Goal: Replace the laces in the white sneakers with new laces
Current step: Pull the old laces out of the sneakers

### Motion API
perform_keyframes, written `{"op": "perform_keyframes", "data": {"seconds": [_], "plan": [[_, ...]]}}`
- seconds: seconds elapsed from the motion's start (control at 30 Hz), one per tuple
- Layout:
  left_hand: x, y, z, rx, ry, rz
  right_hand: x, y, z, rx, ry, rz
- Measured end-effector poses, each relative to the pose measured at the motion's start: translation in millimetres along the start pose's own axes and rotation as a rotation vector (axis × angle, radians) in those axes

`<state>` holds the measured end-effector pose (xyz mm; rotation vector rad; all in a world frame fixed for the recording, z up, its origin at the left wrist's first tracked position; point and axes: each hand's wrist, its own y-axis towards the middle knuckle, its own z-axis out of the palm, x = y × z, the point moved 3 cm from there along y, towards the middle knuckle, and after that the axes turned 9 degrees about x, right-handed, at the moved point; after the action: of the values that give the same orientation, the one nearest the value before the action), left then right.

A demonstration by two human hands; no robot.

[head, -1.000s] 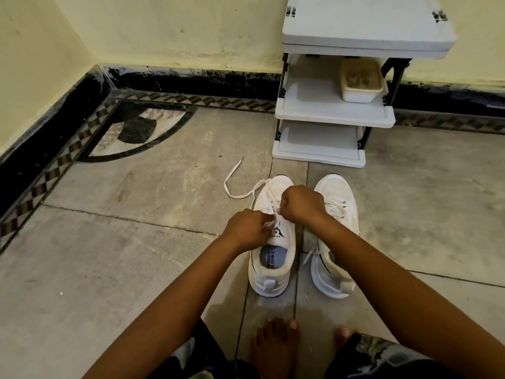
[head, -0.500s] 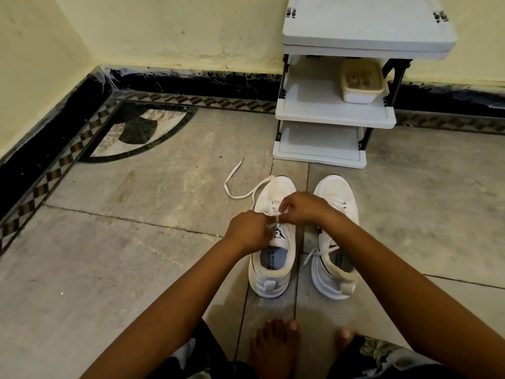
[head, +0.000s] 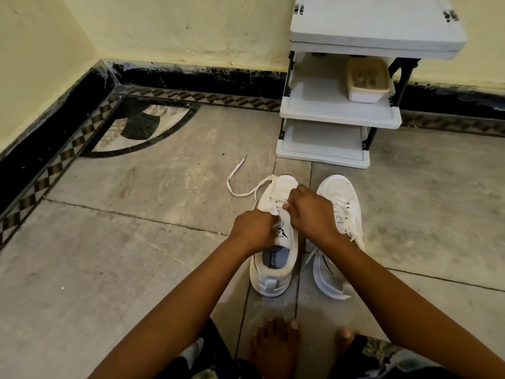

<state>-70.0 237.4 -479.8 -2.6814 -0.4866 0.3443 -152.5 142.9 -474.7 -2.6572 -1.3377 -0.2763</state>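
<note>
Sneaker (head: 270, 285) white, lace (head: 228, 182) trailing loose.

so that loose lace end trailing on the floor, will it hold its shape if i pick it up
Probably not: the lace lies in a loose curl on the floor, so it looks floppy and should droop. It looks flat and thin, so likely very light. Pushed, it would likely bunch rather than slide.
</note>
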Motion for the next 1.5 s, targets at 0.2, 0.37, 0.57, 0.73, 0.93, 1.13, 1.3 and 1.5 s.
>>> {"op": "perform_keyframes", "data": {"seconds": [0.2,0.37,0.57,0.73,0.93,1.13,1.3,1.5], "plan": [[4,-1,0,-0.009,-0.018,-0.006,2,-19,7,-0.142,0.105,0.093],[2,0,1,-0.012,0.002,0.001,-5,-19,13,-0.105,0.278,0.208],[-2,1,1,-0.011,0.039,-0.001,-17,5,-14,-0.163,1.149,0.497],[1,0,1,-0.003,-0.006,-0.014,-11,33,-45,0.036,1.091,0.285],[3,0,0,-0.007,-0.041,-0.018,-16,7,-8,0.342,0.620,-0.002],[3,4,0,-0.035,-0.055,-0.015,-30,6,0,0.295,-0.186,-0.083],[0,7,-1,-0.031,-0.047,-0.008,-34,10,-4,0.221,-0.110,-0.133],[1,8,-1,-0.027,-0.052,-0.003,-15,21,-3,0.270,-0.291,-0.153]]}}
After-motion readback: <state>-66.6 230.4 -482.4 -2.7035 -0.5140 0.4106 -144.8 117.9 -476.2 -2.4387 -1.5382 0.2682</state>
